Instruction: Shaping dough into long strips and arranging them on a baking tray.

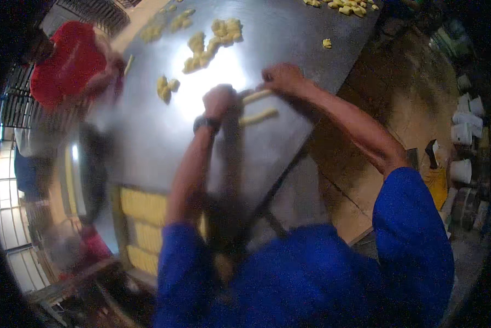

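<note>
Yellow dough strip (257, 97) is seen between the left hand (221, 101) and the right hand (283, 78), at the metal counter (289, 33); its ends are hard to make out. Both hands look curled, but their fingers are mostly hidden and blurred, so I cannot tell if either grip is pinching the strip. A second strip (259, 117) lies just nearer to the body. The left forearm (189, 180) partly hides a tray (117, 216) of yellow pieces.
</note>
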Demonstrator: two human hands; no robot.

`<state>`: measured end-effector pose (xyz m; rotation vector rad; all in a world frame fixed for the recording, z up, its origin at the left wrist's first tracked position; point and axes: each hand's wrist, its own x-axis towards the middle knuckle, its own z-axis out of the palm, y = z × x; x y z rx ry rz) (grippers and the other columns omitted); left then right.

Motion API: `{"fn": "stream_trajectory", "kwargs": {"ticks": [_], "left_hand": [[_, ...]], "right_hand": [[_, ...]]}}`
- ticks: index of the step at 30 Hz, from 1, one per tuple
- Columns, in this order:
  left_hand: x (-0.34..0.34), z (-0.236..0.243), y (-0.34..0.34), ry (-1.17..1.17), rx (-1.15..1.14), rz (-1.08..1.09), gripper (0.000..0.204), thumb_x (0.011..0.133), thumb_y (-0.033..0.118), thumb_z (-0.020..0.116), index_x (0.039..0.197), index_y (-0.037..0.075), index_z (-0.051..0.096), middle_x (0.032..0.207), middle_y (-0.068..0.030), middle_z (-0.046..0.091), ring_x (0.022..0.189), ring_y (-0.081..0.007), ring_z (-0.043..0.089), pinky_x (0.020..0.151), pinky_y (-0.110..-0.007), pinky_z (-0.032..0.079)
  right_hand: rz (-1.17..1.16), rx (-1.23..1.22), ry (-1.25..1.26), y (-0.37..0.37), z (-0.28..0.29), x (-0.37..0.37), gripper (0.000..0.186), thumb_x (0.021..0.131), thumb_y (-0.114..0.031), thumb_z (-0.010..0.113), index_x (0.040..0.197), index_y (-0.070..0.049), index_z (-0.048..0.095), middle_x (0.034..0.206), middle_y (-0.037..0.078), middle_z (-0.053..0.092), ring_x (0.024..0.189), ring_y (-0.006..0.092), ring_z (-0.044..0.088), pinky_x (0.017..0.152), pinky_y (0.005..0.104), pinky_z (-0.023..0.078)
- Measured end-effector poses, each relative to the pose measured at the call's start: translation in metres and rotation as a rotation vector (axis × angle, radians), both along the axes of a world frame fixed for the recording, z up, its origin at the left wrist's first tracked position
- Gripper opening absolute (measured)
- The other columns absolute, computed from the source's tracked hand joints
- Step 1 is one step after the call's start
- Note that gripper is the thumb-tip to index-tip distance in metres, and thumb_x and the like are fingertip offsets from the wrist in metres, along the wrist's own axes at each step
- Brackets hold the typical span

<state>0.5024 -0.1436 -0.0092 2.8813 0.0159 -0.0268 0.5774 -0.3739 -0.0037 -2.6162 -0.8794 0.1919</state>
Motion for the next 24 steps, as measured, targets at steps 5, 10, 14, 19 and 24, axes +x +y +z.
{"fn": "stream_trajectory", "kwargs": {"ticks": [5,10,14,19,24], "left_hand": [[-0.005,0.009,0.005,0.082,-0.011,-0.098,0.064,0.083,0.069,0.061,0.079,0.007,0.074,0.077,-0.0134,0.071,0.072,-0.0299,0.069,0.068,-0.042,0.054],[-0.015,0.007,0.002,0.009,-0.018,-0.050,0.062,0.088,0.066,0.058,0.083,0.006,0.073,0.079,-0.0140,0.070,0.073,-0.0301,0.068,0.068,-0.045,0.053],[-0.022,0.016,0.012,0.094,-0.194,-0.151,0.053,0.088,0.061,0.061,0.087,0.009,0.075,0.078,-0.0119,0.069,0.069,-0.0257,0.067,0.067,-0.042,0.054],[-0.053,0.010,-0.002,0.131,-0.101,-0.072,0.061,0.075,0.072,0.070,0.079,0.011,0.075,0.071,-0.0075,0.070,0.068,-0.0239,0.070,0.066,-0.034,0.055],[-0.078,-0.001,-0.010,-0.012,-0.083,0.020,0.059,0.074,0.069,0.070,0.079,0.010,0.073,0.074,-0.0097,0.071,0.070,-0.0285,0.070,0.062,-0.039,0.055]], "right_hand": [[-0.015,-0.017,0.109,0.001,0.002,0.000,0.059,0.073,-0.070,0.070,0.085,-0.012,0.073,0.081,0.010,0.070,0.081,0.0289,0.069,0.075,0.0446,0.054],[-0.038,-0.113,0.003,0.001,0.002,-0.003,0.062,0.075,-0.070,0.068,0.087,-0.009,0.073,0.086,0.010,0.072,0.084,0.0290,0.070,0.077,0.0452,0.054],[-0.116,0.074,0.189,-0.008,0.017,-0.007,0.059,0.077,-0.068,0.069,0.082,-0.010,0.076,0.074,0.011,0.070,0.070,0.0296,0.068,0.070,0.0432,0.054],[-0.008,-0.139,0.058,-0.022,0.019,-0.052,0.064,0.075,-0.073,0.067,0.076,-0.009,0.076,0.068,0.012,0.068,0.065,0.0313,0.067,0.065,0.0440,0.054],[-0.141,-0.014,-0.024,-0.028,0.005,-0.079,0.065,0.073,-0.074,0.068,0.075,-0.009,0.070,0.070,0.012,0.068,0.068,0.0336,0.067,0.064,0.0473,0.053]]}}
